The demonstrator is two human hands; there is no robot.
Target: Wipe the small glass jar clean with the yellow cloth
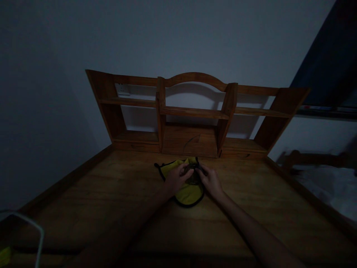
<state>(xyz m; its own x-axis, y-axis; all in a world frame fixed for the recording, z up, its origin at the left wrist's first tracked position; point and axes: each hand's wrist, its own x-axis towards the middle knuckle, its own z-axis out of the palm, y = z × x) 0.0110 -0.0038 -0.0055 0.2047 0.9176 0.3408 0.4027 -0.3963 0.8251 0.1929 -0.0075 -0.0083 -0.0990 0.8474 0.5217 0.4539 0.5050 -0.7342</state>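
A yellow cloth point(189, 195) with black edging lies on the wooden desk, its left corner drawn out to a dark tip. Over the cloth, both hands pinch a small dark, shiny object point(193, 180) whose kind is too dim to make out. My left hand point(176, 180) is closed at the object's left side, thumb and fingers bent together. At its upper right, my right hand point(211, 181) is also closed, fingertips close to those of the left. The fingers hide part of the object and of the cloth's upper middle.
A wooden shelf unit point(192, 111) with several compartments stands at the desk's back against the wall. Raised wooden edges run along both sides of the desktop point(111, 197). A pale cable or bar point(41, 232) curves at the lower left, near something yellow point(5, 256).
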